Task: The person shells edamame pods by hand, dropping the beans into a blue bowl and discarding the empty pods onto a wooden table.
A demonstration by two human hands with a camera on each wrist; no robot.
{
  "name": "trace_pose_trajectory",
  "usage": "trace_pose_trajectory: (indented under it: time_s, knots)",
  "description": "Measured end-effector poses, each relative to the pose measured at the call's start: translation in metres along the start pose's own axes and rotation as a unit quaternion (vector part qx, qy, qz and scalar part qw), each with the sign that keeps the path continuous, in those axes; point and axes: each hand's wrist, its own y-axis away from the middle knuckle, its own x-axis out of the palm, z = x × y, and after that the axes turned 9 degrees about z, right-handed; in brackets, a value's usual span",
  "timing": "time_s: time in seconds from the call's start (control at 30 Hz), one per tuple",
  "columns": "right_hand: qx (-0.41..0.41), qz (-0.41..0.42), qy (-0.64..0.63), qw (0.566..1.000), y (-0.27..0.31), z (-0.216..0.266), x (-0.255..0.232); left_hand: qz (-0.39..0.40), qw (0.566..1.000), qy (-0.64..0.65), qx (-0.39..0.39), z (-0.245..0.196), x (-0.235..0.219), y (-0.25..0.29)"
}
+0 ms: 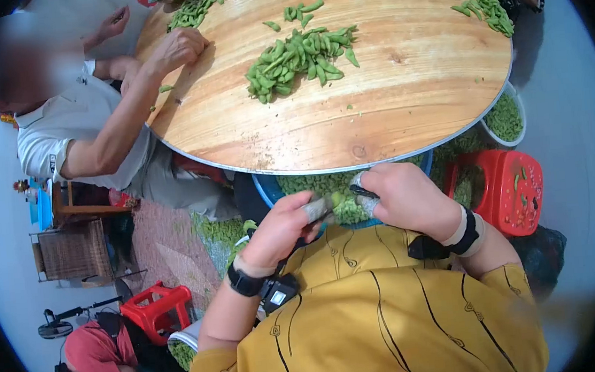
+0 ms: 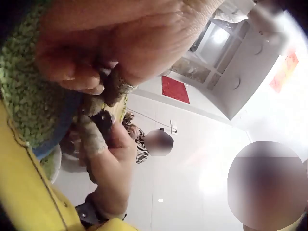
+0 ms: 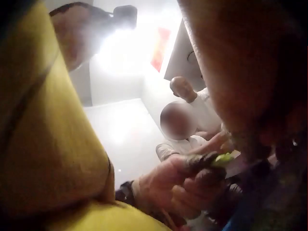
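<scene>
Pod (image 1: 338, 197), pale green and blurred, sits between left hand (image 1: 283, 225) and right hand (image 1: 410, 198) above shelled beans (image 1: 311, 183) in the head view. From the left wrist, I cannot tell the right hand's grip; from the right wrist, the left hand pinches the pod, bright yellow-green.

Student: What sort of setting is represented?

Tutor: An indoor room, homelike and plainly furnished; whether a private house or a small communal workroom cannot be told.

Student: Which features mark the interior?

Tutor: A pale wall (image 2: 207, 154), a wall socket (image 2: 173, 126) and a mounted red rectangle (image 2: 175, 89).

Student: And the informal character?

Tutor: Note the red plastic stool (image 1: 522, 200), the woven chair (image 1: 72, 251) and people in everyday clothes around a round wooden surface (image 1: 402, 101). Green pods (image 1: 298, 63) lie heaped upon it; a blue basin (image 1: 263, 189) and a white tub (image 1: 522, 128) contain beans.
</scene>
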Motion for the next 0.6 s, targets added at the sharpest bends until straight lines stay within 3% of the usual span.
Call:
trace_pose_trajectory:
  time_s: [0.07,0.1,0.13,0.27,0.33,0.4,0.43,0.47,0.5,0.6]
  knots:
    - [-0.001,-0.035,-0.031,0.999,-0.005,0.001,-0.018,-0.004,1.000,-0.004,0.013,0.008,-0.012,0.012]
    - [-0.003,-0.068,-0.064,0.996,-0.010,0.000,-0.027,-0.049,0.998,0.024,0.012,0.010,-0.016,0.019]
    - [-0.002,-0.068,-0.062,0.996,-0.019,-0.006,-0.034,-0.093,0.994,0.052,0.012,0.013,-0.021,0.026]
    - [0.067,-0.140,0.018,0.988,-0.071,-0.047,-0.072,-0.146,0.989,0.028,0.027,0.033,-0.051,0.056]
    - [0.080,-0.147,0.039,0.985,-0.099,-0.067,-0.085,-0.242,0.968,-0.063,0.017,0.040,-0.061,0.069]
    - [0.089,-0.153,0.059,0.982,-0.117,-0.078,-0.088,-0.248,0.960,-0.127,-0.011,0.058,-0.086,0.083]
    - [0.117,-0.143,0.081,0.979,-0.124,-0.081,-0.087,-0.273,0.907,-0.312,-0.070,0.064,-0.093,0.089]
    - [0.141,-0.135,0.103,0.975,-0.134,-0.083,-0.087,-0.292,0.816,-0.482,-0.128,0.070,-0.098,0.094]
    - [0.131,-0.140,0.105,0.976,-0.138,-0.087,-0.086,-0.321,0.792,-0.505,-0.123,0.079,-0.098,0.098]
    - [0.080,-0.148,0.185,0.968,-0.142,-0.085,-0.087,-0.338,0.818,-0.461,-0.058,0.092,-0.105,0.098]
